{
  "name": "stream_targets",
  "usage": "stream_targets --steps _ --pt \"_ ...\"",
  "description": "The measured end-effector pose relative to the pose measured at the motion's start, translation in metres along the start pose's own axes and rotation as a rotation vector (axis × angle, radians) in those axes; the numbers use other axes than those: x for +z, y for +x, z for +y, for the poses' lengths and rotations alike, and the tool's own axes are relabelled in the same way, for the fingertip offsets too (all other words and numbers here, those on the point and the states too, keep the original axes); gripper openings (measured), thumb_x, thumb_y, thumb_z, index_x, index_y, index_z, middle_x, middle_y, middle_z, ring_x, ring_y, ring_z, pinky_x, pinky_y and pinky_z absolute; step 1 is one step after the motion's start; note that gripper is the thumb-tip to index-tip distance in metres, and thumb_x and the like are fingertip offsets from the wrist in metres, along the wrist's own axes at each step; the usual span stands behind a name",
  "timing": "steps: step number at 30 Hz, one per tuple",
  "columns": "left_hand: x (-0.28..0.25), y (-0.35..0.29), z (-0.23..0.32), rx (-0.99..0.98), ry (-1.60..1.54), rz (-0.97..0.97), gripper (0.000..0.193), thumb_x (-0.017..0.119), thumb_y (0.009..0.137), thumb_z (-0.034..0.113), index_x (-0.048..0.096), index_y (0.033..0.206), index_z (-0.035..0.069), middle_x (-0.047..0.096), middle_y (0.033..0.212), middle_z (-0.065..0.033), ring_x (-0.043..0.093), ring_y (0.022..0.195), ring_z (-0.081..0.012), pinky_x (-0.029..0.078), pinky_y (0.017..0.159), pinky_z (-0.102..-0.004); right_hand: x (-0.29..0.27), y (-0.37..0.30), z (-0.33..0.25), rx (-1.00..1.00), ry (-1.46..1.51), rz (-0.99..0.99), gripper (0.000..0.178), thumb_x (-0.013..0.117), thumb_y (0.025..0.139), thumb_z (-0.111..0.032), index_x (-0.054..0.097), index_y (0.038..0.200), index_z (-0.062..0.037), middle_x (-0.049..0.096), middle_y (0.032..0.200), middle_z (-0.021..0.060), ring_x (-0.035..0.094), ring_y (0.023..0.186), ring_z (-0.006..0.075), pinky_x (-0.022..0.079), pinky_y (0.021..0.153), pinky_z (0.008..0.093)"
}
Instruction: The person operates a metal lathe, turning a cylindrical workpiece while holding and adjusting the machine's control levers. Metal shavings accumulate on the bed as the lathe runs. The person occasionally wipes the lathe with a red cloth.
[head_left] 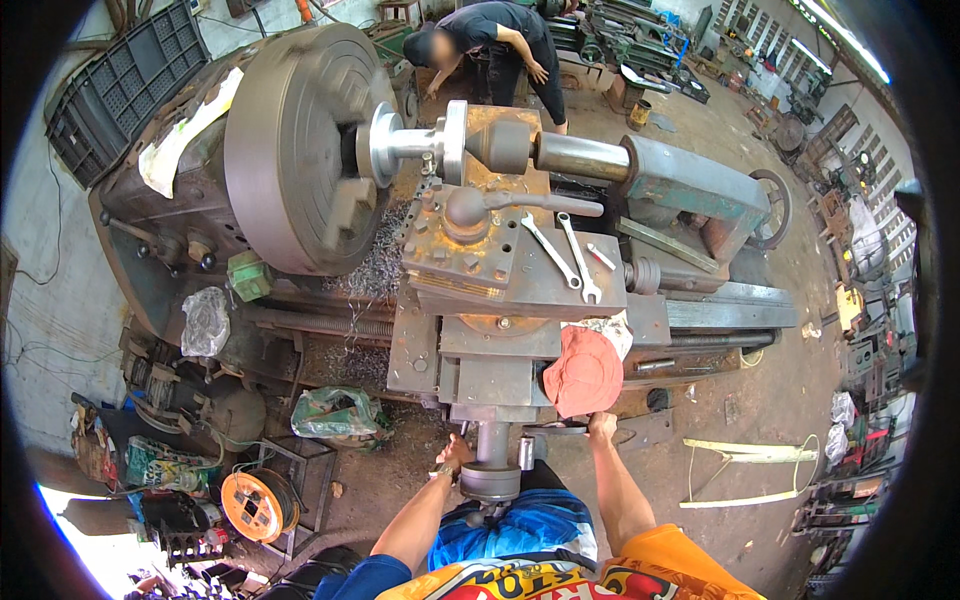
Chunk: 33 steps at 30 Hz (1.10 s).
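In front of me is a large metal lathe. My left hand [455, 453], with a watch at its wrist, is closed round a handle beside the round handwheel [490, 482] at the carriage front. My right hand [602, 427] is closed at the end of a dark crank lever [556, 430], just below a red cloth [585, 372]. A shiny flanged shaft [413, 143] sits between the big chuck [285, 150], blurred as if turning, and the tailstock [690, 180]. The tool post [465, 215] stands close to the shaft, its lever [550, 202] pointing right.
Two wrenches [551, 250] lie on the carriage top. Metal chips [375, 255] cover the bed under the chuck. Another person [500, 45] bends down behind the lathe. An orange cable reel [252, 506] stands at lower left; a pale yellow frame [750, 453] lies on the floor at right.
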<state>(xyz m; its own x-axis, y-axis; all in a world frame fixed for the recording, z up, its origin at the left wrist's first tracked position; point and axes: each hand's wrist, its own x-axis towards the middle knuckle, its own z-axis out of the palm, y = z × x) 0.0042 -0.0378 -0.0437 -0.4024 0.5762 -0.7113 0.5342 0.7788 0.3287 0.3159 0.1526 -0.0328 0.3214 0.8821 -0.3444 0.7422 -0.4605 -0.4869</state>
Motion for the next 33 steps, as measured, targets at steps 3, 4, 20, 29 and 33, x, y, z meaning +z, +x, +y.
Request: stream_targets --steps 3,4,20,29,33 --pt "-0.009 -0.006 0.006 0.004 -0.011 -0.018 0.065 0.057 0.086 0.046 0.037 0.128 0.000 0.066 0.111 -0.0211 0.064 0.105 -0.0377 0.049 0.086 -0.0518 -0.004 -0.001 0.003 -0.041 -0.088 -0.020 0.039 0.050 0.085 -0.032 0.072 0.075 -0.0010 0.067 0.074 0.0242 0.070 0.076 0.0352 0.054 0.067 0.0424" --pt "-0.011 -0.008 0.008 0.006 -0.015 -0.028 0.066 0.057 0.086 0.046 0.036 0.128 0.000 0.066 0.111 -0.0212 0.064 0.106 -0.0378 0.049 0.087 -0.0517 -0.006 -0.001 0.003 -0.019 -0.043 -0.042 0.038 0.050 0.085 -0.032 0.072 0.075 -0.0021 0.067 0.074 0.0241 0.070 0.076 0.0352 0.054 0.067 0.0423" --pt "-0.018 -0.025 0.000 -0.076 -0.129 -0.109 0.041 0.046 0.093 0.026 0.053 0.130 0.009 0.058 0.127 -0.0164 0.056 0.118 -0.0288 0.048 0.095 -0.0394 -0.010 0.004 0.006 -0.087 -0.076 -0.085 0.022 0.064 0.077 -0.022 0.072 0.084 -0.0027 0.070 0.083 0.0174 0.070 0.077 0.0276 0.054 0.066 0.0381" --pt "-0.004 -0.009 -0.015 0.001 -0.071 -0.024 0.039 0.048 0.092 0.028 0.056 0.125 0.010 0.060 0.124 -0.0176 0.058 0.115 -0.0318 0.050 0.091 -0.0426 -0.008 0.005 0.000 0.203 0.223 -0.088 0.019 0.063 0.083 -0.022 0.072 0.081 -0.0055 0.069 0.074 0.0135 0.069 0.069 0.0215 0.054 0.060 0.0366" --pt "-0.023 -0.030 0.019 -0.087 -0.036 -0.025 0.035 0.049 0.091 0.028 0.058 0.121 0.010 0.063 0.117 -0.0163 0.061 0.109 -0.0316 0.051 0.088 -0.0423 0.000 0.014 0.016 -0.020 0.090 -0.092 0.019 0.064 0.082 -0.019 0.071 0.081 -0.0015 0.069 0.072 0.0137 0.069 0.065 0.0207 0.053 0.055 0.0368"
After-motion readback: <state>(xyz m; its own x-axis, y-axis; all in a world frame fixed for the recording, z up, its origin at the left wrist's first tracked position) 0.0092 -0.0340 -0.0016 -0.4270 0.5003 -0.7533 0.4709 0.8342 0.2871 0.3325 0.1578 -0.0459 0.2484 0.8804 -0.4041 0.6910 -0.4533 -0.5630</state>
